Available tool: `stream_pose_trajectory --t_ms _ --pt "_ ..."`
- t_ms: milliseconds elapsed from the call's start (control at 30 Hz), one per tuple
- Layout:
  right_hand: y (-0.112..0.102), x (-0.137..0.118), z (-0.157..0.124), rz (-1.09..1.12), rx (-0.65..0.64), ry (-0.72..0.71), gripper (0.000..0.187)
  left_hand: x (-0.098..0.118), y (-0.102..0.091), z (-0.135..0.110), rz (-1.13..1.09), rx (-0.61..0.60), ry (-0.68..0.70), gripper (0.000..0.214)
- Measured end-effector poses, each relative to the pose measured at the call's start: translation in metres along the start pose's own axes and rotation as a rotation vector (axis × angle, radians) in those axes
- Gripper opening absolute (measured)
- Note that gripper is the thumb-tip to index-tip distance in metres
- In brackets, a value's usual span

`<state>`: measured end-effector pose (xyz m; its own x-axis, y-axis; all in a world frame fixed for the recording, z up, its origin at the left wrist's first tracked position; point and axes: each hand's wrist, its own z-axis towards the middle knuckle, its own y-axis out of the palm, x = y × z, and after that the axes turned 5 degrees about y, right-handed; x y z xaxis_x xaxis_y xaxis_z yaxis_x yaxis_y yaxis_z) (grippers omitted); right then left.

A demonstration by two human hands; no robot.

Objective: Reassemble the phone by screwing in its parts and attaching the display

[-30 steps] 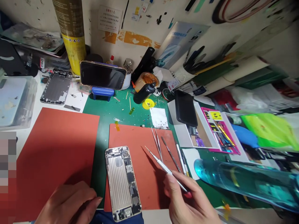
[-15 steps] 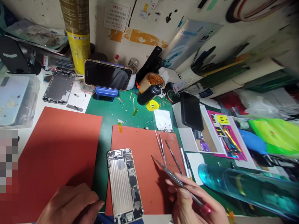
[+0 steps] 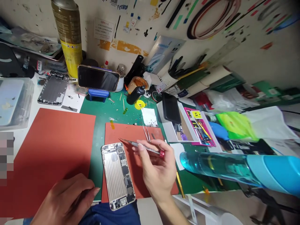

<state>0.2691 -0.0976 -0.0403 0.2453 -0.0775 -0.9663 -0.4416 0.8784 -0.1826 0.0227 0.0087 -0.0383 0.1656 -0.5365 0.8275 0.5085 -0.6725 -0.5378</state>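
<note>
An opened phone body (image 3: 117, 178), with a ribbed silver inner plate and exposed dark parts, overlaps the near left edge of the right red mat (image 3: 138, 187). My right hand (image 3: 157, 168) grips a slim pointed metal pick (image 3: 134, 143) with a knurled handle, its tip pointing left above the phone's top end. A red round end shows at my palm; I cannot tell if it belongs to the pick. My left hand (image 3: 67, 197) rests by the near edge of the left red mat (image 3: 53, 143), fingers curled in, nothing visible in them. Tweezers (image 3: 146, 132) lie behind my right hand.
A phone stands on a blue holder (image 3: 98, 93). Behind it is a yellow-brown spray can (image 3: 69, 37). White trays with tools (image 3: 185, 134) and a blue bottle (image 3: 222, 165) lie right. A bare phone housing (image 3: 53, 89) sits back left on the green cutting mat's (image 3: 98, 150) far side.
My right hand has moved left and away from me, bringing the pick's tip over toward the phone's top. The view has swung right. My left hand stays curled.
</note>
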Motion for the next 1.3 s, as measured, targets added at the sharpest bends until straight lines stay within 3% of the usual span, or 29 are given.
stream_pose_trajectory --t_ms 200,300,400,567,967,1300 --pt "0.003 0.005 -0.003 0.061 0.033 0.049 0.026 -0.001 0.001 0.005 -0.043 0.036 0.015 0.012" --pt "0.001 -0.007 -0.009 0.214 0.023 0.185 0.033 0.001 0.002 0.007 -0.014 0.112 -0.023 0.008" --pt "0.000 -0.020 -0.022 0.376 -0.073 0.374 0.038 0.005 0.002 0.011 -0.025 0.165 -0.058 0.014" --pt "0.004 -0.029 -0.046 0.412 -0.146 0.573 0.044 0.012 0.003 0.013 -0.067 0.245 -0.125 0.009" --pt "0.009 -0.038 -0.064 0.376 -0.187 0.612 0.048 0.007 0.008 0.004 -0.187 0.272 -0.080 0.008" --pt "0.007 -0.042 -0.064 0.338 -0.226 0.500 0.041 0.006 0.005 0.005 -0.176 0.240 -0.002 0.014"
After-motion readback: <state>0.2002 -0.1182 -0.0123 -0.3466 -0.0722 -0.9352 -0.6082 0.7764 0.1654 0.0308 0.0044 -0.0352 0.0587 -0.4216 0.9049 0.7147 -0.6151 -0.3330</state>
